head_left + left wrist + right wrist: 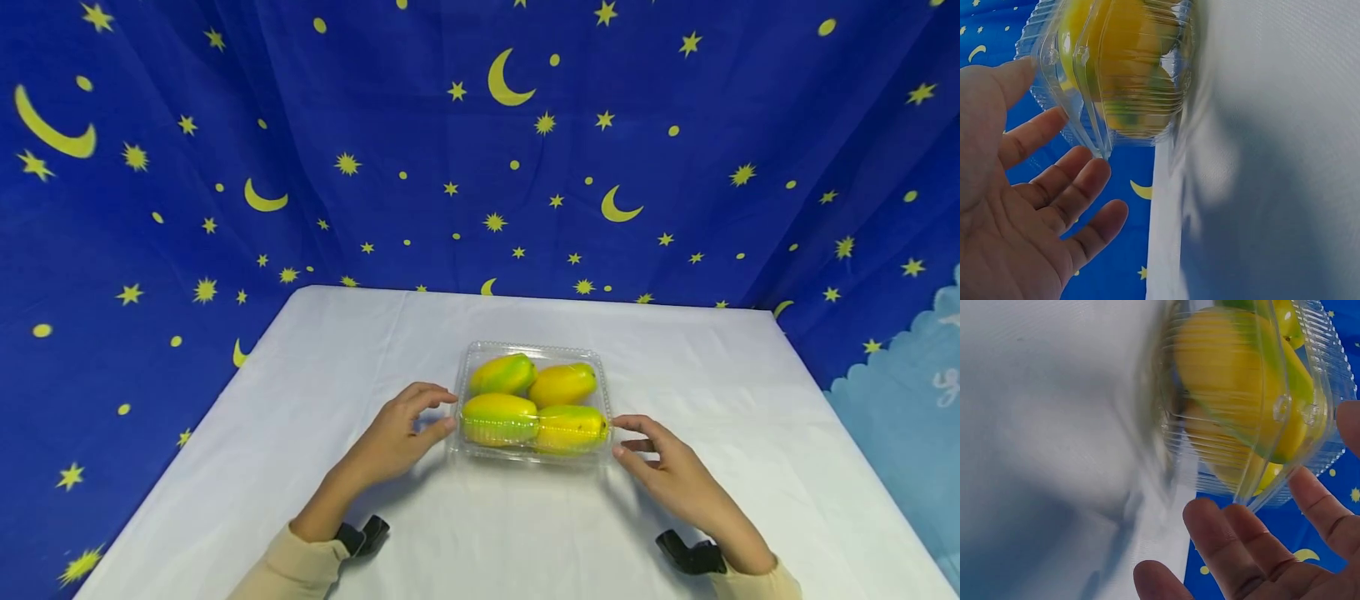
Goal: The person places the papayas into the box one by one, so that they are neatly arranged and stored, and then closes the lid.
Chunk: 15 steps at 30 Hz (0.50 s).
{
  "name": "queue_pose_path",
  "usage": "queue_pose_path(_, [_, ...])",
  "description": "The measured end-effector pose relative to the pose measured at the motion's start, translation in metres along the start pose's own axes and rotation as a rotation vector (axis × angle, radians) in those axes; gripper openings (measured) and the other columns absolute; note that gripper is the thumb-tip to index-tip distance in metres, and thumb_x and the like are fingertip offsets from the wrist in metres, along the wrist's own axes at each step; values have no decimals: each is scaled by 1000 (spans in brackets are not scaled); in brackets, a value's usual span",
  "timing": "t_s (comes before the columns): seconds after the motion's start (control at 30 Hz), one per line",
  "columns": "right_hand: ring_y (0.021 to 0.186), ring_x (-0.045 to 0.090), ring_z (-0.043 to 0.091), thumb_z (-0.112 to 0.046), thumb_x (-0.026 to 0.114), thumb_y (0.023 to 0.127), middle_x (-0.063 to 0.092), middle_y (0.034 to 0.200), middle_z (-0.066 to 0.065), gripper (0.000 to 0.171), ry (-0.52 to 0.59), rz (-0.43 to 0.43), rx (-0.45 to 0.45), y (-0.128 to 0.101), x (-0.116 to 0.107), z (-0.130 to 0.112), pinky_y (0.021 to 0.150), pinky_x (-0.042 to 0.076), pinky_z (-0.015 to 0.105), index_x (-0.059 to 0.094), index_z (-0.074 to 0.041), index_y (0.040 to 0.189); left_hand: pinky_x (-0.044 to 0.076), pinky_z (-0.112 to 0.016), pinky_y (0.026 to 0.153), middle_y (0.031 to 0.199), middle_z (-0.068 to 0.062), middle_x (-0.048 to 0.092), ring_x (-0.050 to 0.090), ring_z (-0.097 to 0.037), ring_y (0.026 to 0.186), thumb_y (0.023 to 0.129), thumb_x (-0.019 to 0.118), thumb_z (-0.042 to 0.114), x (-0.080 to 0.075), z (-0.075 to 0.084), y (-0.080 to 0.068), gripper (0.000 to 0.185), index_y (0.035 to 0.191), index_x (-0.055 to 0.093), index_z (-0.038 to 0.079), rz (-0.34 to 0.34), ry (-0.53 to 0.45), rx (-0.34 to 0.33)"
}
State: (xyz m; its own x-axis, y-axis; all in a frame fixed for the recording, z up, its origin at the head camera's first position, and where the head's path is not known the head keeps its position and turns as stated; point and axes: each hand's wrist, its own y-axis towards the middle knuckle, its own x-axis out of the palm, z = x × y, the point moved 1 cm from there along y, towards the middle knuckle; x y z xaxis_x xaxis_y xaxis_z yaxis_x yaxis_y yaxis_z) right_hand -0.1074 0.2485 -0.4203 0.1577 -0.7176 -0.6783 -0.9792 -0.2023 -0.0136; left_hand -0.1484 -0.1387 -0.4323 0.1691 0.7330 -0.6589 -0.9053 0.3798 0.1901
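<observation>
A clear plastic clamshell box [480, 454] lies on the white table with its lid down. Through the plastic show several yellow-green fruits [501, 417], shaped like mangoes. My left hand [393, 433] is at the box's left side, thumb and fingertips at its rim. On the opposite side is my right hand [675, 475], its thumb and index tip at the right rim. Both wrist views show loosely extended fingers, not wrapped round the box: the left hand's [1094, 181] lower fingers fan out below the rim, and so do the right hand's [1210, 531].
White cloth covers the table [360, 350]. Behind it and to the left hangs a blue curtain [420, 108] with yellow moons and stars. Light blue fabric [900, 408] shows at the right. Each wrist wears a black strap with a camera [363, 537].
</observation>
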Motion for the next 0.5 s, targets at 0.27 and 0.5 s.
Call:
queue_pose_path(0.27, [98, 69, 18, -36, 61, 101, 63, 131, 14, 42, 57, -46, 17, 0, 4, 5, 79, 57, 29, 48, -22, 138, 54, -48, 94, 132, 6, 58, 61, -20, 119, 98, 62, 46, 1, -2, -2, 39, 132, 62, 27, -16, -9, -19])
queue_pose_path(0.5, [90, 73, 24, -33, 60, 102, 70, 112, 16, 46, 222, -122, 36, 2, 4, 8, 80, 59, 32, 42, -16, 141, 55, -37, 88, 122, 5, 65, 63, -10, 103, 98, 64, 39, 1, 2, -1, 40, 135, 60, 23, -38, -4, -17])
